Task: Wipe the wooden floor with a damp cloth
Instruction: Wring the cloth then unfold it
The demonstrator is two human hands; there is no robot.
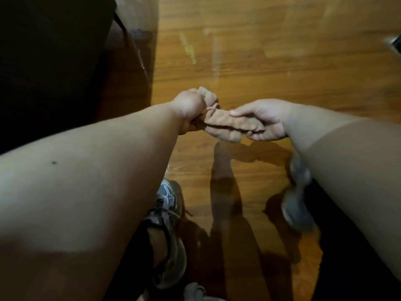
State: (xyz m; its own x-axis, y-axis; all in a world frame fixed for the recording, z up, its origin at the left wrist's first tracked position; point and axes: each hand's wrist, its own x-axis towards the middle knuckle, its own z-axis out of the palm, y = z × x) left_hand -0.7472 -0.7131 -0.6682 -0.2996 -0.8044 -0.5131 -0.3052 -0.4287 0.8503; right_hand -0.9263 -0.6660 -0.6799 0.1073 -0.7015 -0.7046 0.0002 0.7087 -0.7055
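A patterned brownish cloth [225, 122] is bunched into a thick roll, held in the air above the wooden floor [271, 68]. My left hand [188, 109] grips its left end in a closed fist. My right hand [264, 120] holds the right end, thumb on top and fingers curled beneath. Pale streaks show on the glossy boards farther ahead.
My two feet in grey-blue sneakers [168, 227] stand on the floor below the hands. A dark piece of furniture [54, 61] fills the upper left. A small dark object [396, 41] sits at the right edge. Shadows of my arms fall on the boards.
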